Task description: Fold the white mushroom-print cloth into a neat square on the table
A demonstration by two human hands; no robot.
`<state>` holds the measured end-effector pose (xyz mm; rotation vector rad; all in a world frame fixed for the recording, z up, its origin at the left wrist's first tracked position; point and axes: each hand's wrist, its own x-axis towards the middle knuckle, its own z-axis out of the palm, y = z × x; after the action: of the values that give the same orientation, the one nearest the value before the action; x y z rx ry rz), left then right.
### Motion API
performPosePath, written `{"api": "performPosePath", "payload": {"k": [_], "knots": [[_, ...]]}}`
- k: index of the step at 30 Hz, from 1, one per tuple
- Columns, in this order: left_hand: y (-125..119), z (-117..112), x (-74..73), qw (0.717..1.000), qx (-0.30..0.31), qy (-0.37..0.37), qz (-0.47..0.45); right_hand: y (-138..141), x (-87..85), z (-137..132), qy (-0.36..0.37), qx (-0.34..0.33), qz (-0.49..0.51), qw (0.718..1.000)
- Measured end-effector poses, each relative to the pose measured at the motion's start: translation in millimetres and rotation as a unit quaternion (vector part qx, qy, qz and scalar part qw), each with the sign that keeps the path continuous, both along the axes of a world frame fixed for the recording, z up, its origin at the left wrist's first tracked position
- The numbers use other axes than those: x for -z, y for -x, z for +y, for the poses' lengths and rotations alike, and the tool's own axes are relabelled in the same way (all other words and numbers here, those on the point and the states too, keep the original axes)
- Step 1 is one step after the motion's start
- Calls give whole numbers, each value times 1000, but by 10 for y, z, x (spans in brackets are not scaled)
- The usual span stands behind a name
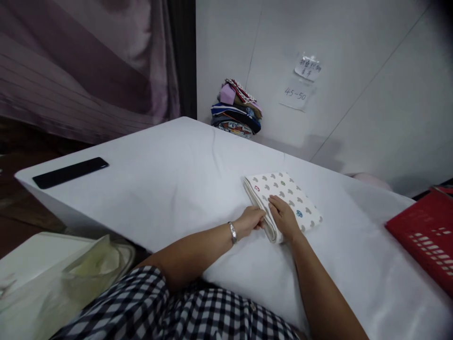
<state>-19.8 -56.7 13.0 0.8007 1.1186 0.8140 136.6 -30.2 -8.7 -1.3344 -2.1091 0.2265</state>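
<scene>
- pale wall (pixel 226 42) with handwritten notes (pixel 297 89) stands behind the white-covered tabletop (pixel 159 189); a stack of folded fabrics (pixel 236 113) sits near the wall, by the far edge.
- a flat black object (pixel 71 173) lies at the left end; a red basket (pixel 424 236) is at the right.
- the folded cloth (pixel 288 191), white with grey printed shapes, lies flat on the tabletop before the person, its layered edge facing left.
- the left hand (pixel 253 218) has its grip closed on that layered edge; how many layers it pinches is hidden.
- the right hand (pixel 283 217) rests palm down on the top face, grip open.
- to do this well, press steadily with the right hand while the left lines up the layers.
- pinch lightly: a hard tug could make layers slide or fan out.
</scene>
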Motion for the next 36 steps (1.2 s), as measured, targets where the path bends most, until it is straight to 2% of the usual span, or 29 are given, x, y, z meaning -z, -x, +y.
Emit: {"api": "performPosePath", "payload": {"k": [8, 14, 21, 28, 36], "knots": [[53, 297, -6, 997, -64, -27, 20, 11, 26, 11, -14, -8, -35, 999], [80, 345, 1, 997, -73, -19, 10, -6, 61, 20, -21, -10, -42, 999], [118, 617, 16, 992, -123, -1, 17, -3, 73, 6, -43, -15, -78, 996], [136, 703, 55, 992, -126, 13, 15, -1, 71, -11, -50, -18, -112, 992], [190, 964, 66, 988, -151, 15, 18, 37, 27, -38, -45, -26, -136, 989]]}}
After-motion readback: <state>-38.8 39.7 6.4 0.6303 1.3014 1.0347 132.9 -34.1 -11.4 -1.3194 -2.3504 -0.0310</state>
